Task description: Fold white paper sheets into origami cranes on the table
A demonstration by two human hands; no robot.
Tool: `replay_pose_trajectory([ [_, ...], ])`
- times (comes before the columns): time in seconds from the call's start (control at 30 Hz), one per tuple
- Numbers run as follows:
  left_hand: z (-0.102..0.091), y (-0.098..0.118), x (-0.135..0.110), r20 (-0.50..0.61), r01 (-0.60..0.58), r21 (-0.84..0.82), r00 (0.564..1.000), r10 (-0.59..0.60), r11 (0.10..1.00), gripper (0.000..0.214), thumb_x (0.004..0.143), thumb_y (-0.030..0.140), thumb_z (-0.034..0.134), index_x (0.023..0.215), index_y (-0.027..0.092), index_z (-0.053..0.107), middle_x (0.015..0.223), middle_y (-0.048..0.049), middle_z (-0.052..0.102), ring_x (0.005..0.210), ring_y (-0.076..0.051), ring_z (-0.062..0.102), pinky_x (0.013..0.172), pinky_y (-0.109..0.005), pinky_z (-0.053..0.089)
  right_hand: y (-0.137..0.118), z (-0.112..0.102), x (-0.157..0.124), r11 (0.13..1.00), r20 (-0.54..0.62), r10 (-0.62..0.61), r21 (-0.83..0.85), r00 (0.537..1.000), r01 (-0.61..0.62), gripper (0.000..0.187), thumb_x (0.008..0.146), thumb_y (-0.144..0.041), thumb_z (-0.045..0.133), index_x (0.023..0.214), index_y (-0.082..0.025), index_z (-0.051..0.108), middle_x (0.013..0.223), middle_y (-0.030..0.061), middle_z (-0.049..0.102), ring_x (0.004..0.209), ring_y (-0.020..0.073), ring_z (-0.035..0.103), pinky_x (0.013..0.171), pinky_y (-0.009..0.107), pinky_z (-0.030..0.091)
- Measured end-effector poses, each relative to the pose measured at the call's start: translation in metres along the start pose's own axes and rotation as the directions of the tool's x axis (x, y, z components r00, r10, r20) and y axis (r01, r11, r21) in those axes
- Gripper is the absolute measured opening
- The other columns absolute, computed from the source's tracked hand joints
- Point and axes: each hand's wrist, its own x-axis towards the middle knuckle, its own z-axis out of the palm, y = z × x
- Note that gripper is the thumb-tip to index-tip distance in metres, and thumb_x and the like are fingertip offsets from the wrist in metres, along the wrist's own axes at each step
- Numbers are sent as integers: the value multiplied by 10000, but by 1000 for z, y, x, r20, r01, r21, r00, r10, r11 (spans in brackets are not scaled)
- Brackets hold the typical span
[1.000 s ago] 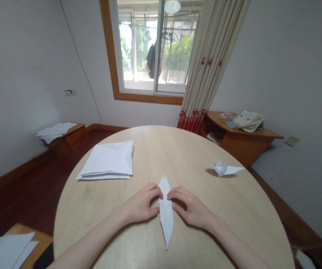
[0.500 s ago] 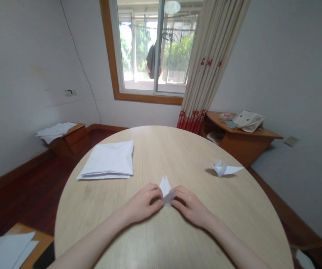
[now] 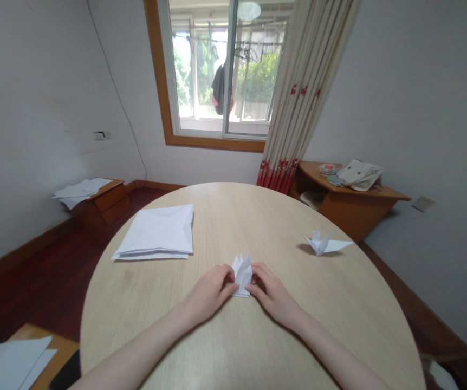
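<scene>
Heads up, your paper changed a lot in that last moment: the long, narrow folded strip had become a short, bunched white paper piece [image 3: 241,276], its points standing up, near the middle of the round table [image 3: 144,309] on your side. Your left grip [image 3: 209,295] and right grip [image 3: 274,299] had closed in from either side, with the fingers pressing it between them.

On the table, a stack of folded white paper [image 3: 156,233] lay left of your hands, and a finished-looking origami crane [image 3: 320,244] sat well off to the right. Neither touched you. Past the table's far edge, a low wooden cabinet [image 3: 105,203] held loose sheets on the left, and a wooden desk [image 3: 351,208] held a cloth bag [image 3: 359,174] on the right.
</scene>
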Motion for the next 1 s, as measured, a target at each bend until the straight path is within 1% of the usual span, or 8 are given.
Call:
replay_pose_trajectory([
  [0.1,3,-4,0,-16,3,-25,1000,-3,1000,73,861,238,537,920,198,522,919,-44,630,880,-198,589,791,-305,451,3,3,-1,999,7,28,-17,1000,-28,219,866,-149,497,1066,-199,570,1063,90,574,951,208,573,843,373,501],
  [0.23,4,-6,0,-52,2,-69,999,-6,998,126,826,200,565,925,198,488,891,-24,590,837,-180,575,768,-295,456,12,6,-4,993,8,44,-108,999,-43,348,874,-184,512,1219,-230,526,1204,106,535,1149,245,511,1000,462,421],
  [0.43,3,-8,1,-59,-94,-91,994,89,991,214,824,135,548,1021,211,515,1010,-31,532,854,-154,572,807,-285,477,30,12,-8,951,-23,37,-306,999,-43,548,873,-231,541,1397,-235,379,1337,148,482,1236,284,468,1009,502,411],
  [0.57,3,-9,2,-16,-119,-52,993,118,991,203,858,151,528,1046,192,591,1110,-65,529,891,-159,590,857,-296,477,35,15,-9,926,-16,20,-377,1000,-24,554,892,-244,524,1419,-210,357,1371,173,477,1263,295,453,1001,514,413],
  [0.7,4,-10,3,18,-160,56,987,159,986,206,886,157,516,1045,171,646,1105,-79,561,963,-180,582,905,-307,461,32,15,-9,921,40,-19,-388,999,33,546,920,-224,480,1442,-241,318,1418,154,449,1281,278,435,1004,520,400],
  [0.83,6,-11,3,29,-169,148,986,167,974,199,897,145,518,1035,154,661,1143,-103,575,1050,-206,558,952,-330,444,25,12,-8,916,90,11,-401,996,27,534,947,-233,426,1461,-245,283,1468,128,394,1312,258,388,1029,512,370],
  [0.93,4,-10,2,59,-188,201,982,179,962,196,879,198,585,1054,147,658,1175,-118,576,1108,-229,536,972,-351,445,22,11,-7,910,114,40,-415,993,11,523,963,-262,384,1472,-242,263,1487,110,367,1331,247,358,1052,501,343],
  [1.0,2,-10,1,90,-210,226,977,195,951,275,840,230,653,1099,139,641,1204,-132,567,1138,-242,527,977,-359,451,20,10,-7,903,128,54,-430,990,6,510,971,-275,357,1472,-244,269,1495,101,356,1337,245,347,1062,492,330],
])
